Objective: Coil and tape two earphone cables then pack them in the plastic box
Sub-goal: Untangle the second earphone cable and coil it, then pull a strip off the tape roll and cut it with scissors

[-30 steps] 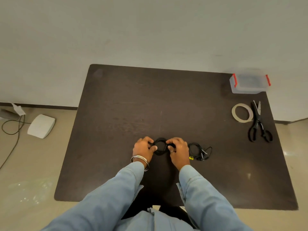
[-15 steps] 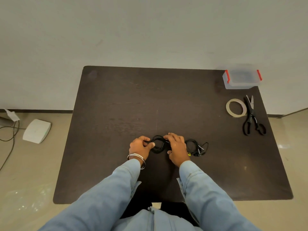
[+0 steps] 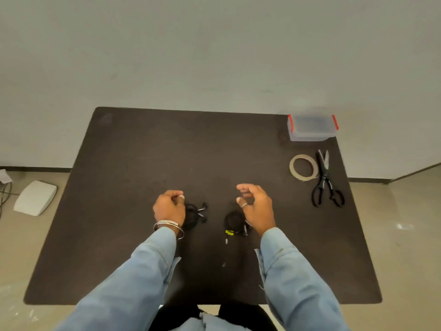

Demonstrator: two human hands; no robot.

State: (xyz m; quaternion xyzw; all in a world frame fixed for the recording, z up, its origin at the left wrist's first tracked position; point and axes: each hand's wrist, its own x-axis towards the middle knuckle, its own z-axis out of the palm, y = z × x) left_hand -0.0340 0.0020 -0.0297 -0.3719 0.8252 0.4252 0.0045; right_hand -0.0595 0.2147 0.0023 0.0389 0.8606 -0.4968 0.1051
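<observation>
Two black coiled earphone cables lie near the front middle of the dark table. The left coil sits against the right side of my left hand, which is curled into a fist; no cable shows between its fingers, and part of the coil is hidden under it. The right coil, with a yellow tag, lies partly under my right hand, which hovers with fingers spread and holds nothing. The clear plastic box with red latches stands closed at the far right corner.
A roll of tape and black scissors lie at the right side, in front of the box. A white device and cables sit on the floor to the left. A wall rises behind the table.
Both hands held one coil together at the middle. They have now parted: that coil lies by my left hand, and my right hand has lifted off with fingers spread.
</observation>
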